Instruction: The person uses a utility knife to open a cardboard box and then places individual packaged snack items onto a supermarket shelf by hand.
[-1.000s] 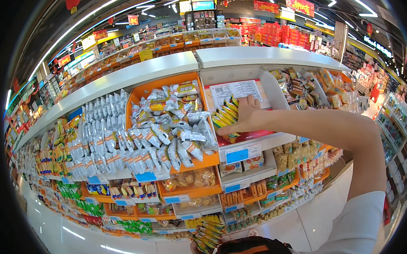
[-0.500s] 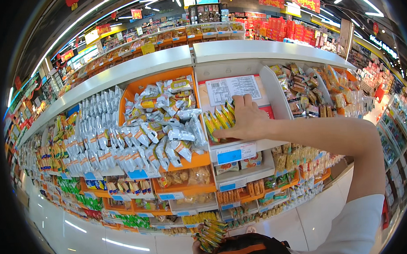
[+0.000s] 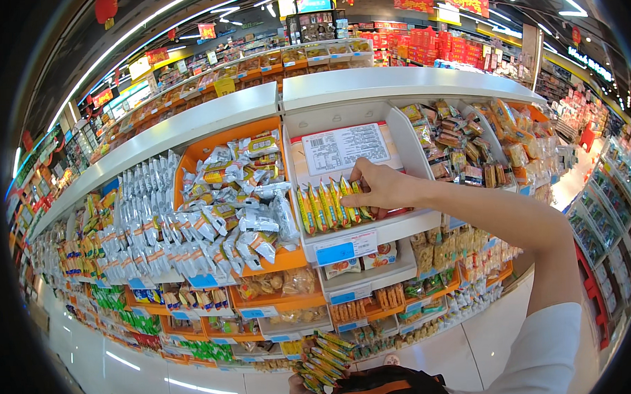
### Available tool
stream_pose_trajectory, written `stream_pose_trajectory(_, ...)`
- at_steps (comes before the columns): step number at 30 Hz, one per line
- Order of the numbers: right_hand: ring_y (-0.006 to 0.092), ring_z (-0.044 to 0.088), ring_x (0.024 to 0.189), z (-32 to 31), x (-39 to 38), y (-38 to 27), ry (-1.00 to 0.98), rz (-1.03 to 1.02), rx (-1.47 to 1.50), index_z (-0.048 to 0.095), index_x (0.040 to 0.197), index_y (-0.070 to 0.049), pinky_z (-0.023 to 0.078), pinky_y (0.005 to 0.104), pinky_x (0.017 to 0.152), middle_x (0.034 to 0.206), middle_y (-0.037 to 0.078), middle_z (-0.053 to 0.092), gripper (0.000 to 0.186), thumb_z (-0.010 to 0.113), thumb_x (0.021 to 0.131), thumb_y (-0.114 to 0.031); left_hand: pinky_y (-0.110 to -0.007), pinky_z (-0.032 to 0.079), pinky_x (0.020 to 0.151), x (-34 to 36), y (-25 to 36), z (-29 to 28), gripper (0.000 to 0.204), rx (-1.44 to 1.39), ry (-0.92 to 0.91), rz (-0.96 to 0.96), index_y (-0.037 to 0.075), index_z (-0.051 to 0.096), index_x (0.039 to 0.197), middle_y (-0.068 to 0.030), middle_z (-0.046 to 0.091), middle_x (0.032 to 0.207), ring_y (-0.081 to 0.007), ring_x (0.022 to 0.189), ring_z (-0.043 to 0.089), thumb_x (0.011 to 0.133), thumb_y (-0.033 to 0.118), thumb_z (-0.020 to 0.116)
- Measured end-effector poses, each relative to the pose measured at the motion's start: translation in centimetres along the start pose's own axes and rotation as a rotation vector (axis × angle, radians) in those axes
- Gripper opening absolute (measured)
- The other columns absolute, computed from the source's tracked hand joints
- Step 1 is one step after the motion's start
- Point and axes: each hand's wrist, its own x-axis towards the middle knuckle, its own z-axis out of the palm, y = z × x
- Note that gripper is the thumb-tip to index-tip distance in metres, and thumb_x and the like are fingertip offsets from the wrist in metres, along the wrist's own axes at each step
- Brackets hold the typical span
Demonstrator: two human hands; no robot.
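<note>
My right hand [image 3: 381, 188] reaches into a white shelf bin [image 3: 407, 225], its fingers bent around the right end of a row of snack packets [image 3: 327, 205]. These are slim, yellow and green, and stand on edge along the bin's front. Behind them a printed white sheet [image 3: 345, 149] lies against the sloping bin back. Low in the picture, in front of the lower shelves, my left hand [image 3: 301, 392] is closed on a bunch of similar packets [image 3: 324, 362]; most of its fingers are hidden behind them.
Left of the bin, an orange bin [image 3: 189, 156] overflows with silver-wrapped snacks [image 3: 261, 220]. More wrapped snacks [image 3: 459, 140] fill the bins to the right. A white ledge [image 3: 395, 82] runs along the top. A black bag [image 3: 384, 381] with orange trim is below, above the pale floor [image 3: 446, 352].
My right hand has shifted toward the right end of the packet row, leaving more packets visible and standing straighter. The left-hand bunch is a little higher in view. The view has moved slightly.
</note>
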Motion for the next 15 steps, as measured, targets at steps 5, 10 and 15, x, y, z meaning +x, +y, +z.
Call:
stream_pose_trajectory(5,0.0319,0.064,0.080,-0.7,-0.6,0.9,0.041,-0.134,-0.132,0.036,0.126,0.008,0.052,0.0396,0.070,0.084,0.021,0.061,0.078,0.063,0.085,-0.053,-0.041,0.044,0.093,2.7,1.8,2.8,0.050,0.052,-0.043,0.033,0.008,0.049,0.118,-0.0094,0.054,0.115,-0.0234,0.111,0.052,0.081,0.034,0.069)
stream_pose_trajectory(10,0.0372,0.063,0.082,-0.5,-1.5,1.3,0.154,-0.192,-0.169,0.035,0.131,0.002,0.049,0.0435,0.074,0.088,0.023,0.064,0.072,0.057,0.089,-0.052,-0.041,0.042,0.097,4.1,2.5,5.8,0.060,0.104,-0.091,0.043,0.010,0.042,0.124,-0.0097,0.048,0.121,-0.0247,0.116,0.048,0.077,0.032,0.072)
stream_pose_trajectory(15,0.0349,0.063,0.079,-0.1,-3.5,1.0,0.362,-0.299,-0.253,0.040,0.131,-0.005,0.049,0.0427,0.068,0.084,0.017,0.062,0.056,0.061,0.089,-0.035,-0.042,0.040,0.100,6.8,2.4,10.9,0.072,0.191,-0.182,-0.002,0.013,0.035,0.130,-0.0099,0.042,0.128,-0.0261,0.121,0.044,0.073,0.030,0.075)
